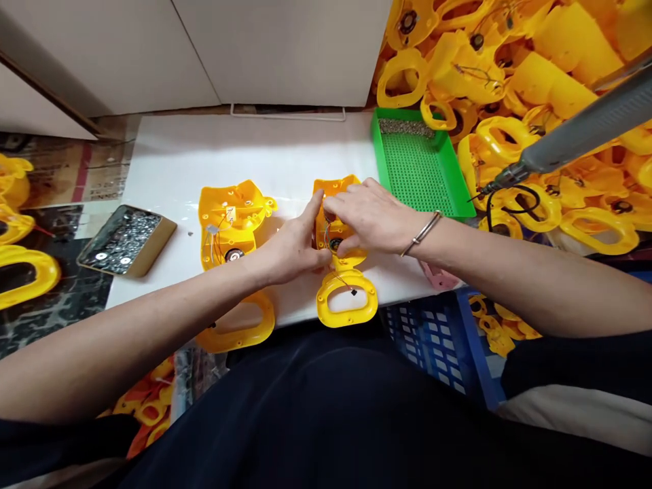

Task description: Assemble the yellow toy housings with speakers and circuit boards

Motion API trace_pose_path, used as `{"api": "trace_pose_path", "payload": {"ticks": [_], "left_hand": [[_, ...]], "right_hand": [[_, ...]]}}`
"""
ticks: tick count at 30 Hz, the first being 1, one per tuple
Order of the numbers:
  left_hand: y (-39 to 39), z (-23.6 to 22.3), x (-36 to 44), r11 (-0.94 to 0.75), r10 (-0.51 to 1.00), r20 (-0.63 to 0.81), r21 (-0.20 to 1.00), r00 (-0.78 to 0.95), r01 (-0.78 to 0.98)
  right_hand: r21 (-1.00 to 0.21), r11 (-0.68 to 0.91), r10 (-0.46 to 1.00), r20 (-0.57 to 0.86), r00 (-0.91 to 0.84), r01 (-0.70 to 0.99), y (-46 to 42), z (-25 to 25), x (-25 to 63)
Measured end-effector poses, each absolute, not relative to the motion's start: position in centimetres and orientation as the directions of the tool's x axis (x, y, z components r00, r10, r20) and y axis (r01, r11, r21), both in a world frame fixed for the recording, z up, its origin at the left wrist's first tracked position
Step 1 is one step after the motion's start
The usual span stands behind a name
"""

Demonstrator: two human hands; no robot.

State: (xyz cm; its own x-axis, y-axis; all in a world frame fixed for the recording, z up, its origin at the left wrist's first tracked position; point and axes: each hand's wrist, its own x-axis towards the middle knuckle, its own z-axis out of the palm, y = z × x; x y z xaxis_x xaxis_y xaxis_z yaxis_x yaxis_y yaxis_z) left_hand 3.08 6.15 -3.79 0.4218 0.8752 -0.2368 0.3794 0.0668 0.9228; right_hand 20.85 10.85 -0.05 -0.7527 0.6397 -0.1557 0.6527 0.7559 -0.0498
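Note:
A yellow plastic housing half (351, 260) with a ring-shaped handle lies open side up near the table's front edge. Wires and a dark round speaker (335, 245) show inside it. My left hand (293, 250) grips its left side, thumb and forefinger along the wall. Over its upper right, my right hand (374, 216) reaches in with bent fingers; whatever the fingertips pinch is hidden. A small black connector (354, 293) on a thin wire hangs in the handle opening. To the left lies a second yellow housing half (229, 210), also with wires and a speaker, partly behind my left forearm.
A box of screws (127, 241) sits at the table's left. At the right stand a green tray (422, 163) with small metal parts and a hanging electric screwdriver (555, 142). Yellow housings (550, 81) are heaped beyond. A blue crate (428, 346) is below the front edge.

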Motion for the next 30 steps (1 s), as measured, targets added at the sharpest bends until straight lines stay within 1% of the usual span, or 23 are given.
{"api": "trace_pose_path", "payload": {"ticks": [2, 4, 7, 9, 11, 14, 18, 20, 23, 25, 30], "left_hand": [[6.2, -3.7, 3.0, 0.074, 0.871, -0.252, 0.916, 0.421, 0.395], [6.2, -3.5, 3.0, 0.086, 0.87, -0.273, 0.905, 0.412, 0.416], [6.2, -3.2, 3.2, 0.099, 0.865, -0.311, 0.874, 0.393, 0.476], [6.2, -3.1, 3.3, 0.104, 0.862, -0.339, 0.846, 0.377, 0.523], [6.2, -3.1, 3.5, 0.093, 0.863, -0.341, 0.832, 0.372, 0.548], [6.1, -3.2, 3.5, 0.046, 0.87, -0.3, 0.839, 0.391, 0.542], [6.0, -3.3, 3.5, 0.032, 0.868, -0.28, 0.857, 0.411, 0.515], [5.9, -3.2, 3.5, 0.051, 0.867, -0.292, 0.858, 0.404, 0.511], [5.7, -3.2, 3.5, 0.058, 0.876, -0.282, 0.867, 0.391, 0.495], [5.6, -3.3, 3.6, 0.056, 0.883, -0.267, 0.877, 0.387, 0.477], [5.4, -3.1, 3.7, 0.07, 0.89, -0.285, 0.858, 0.357, 0.51]], "right_hand": [[-0.097, 0.758, 0.63, -0.15, -0.762, 0.645, 10.9, -0.2, 21.0], [-0.119, 0.763, 0.63, -0.08, -0.772, 0.635, 10.5, -0.6, 21.7], [-0.067, 0.79, 0.613, 0.09, -0.785, 0.609, 9.3, -1.3, 23.0], [-0.008, 0.814, 0.575, 0.154, -0.804, 0.58, 8.4, -1.6, 23.7], [0.043, 0.83, 0.545, 0.145, -0.826, 0.556, 7.8, -1.8, 24.0], [0.103, 0.828, 0.543, 0.096, -0.834, 0.551, 7.2, -1.9, 23.8], [0.149, 0.833, 0.527, 0.079, -0.846, 0.533, 6.9, -1.9, 23.4], [0.135, 0.834, 0.528, 0.092, -0.844, 0.536, 6.8, -2.0, 23.5], [0.06, 0.824, 0.554, 0.122, -0.823, 0.564, 6.8, -2.0, 23.8], [0.035, 0.817, 0.569, 0.113, -0.815, 0.575, 6.8, -1.9, 24.0], [0.079, 0.787, 0.606, 0.083, -0.791, 0.612, 6.8, -1.9, 23.9]]}}
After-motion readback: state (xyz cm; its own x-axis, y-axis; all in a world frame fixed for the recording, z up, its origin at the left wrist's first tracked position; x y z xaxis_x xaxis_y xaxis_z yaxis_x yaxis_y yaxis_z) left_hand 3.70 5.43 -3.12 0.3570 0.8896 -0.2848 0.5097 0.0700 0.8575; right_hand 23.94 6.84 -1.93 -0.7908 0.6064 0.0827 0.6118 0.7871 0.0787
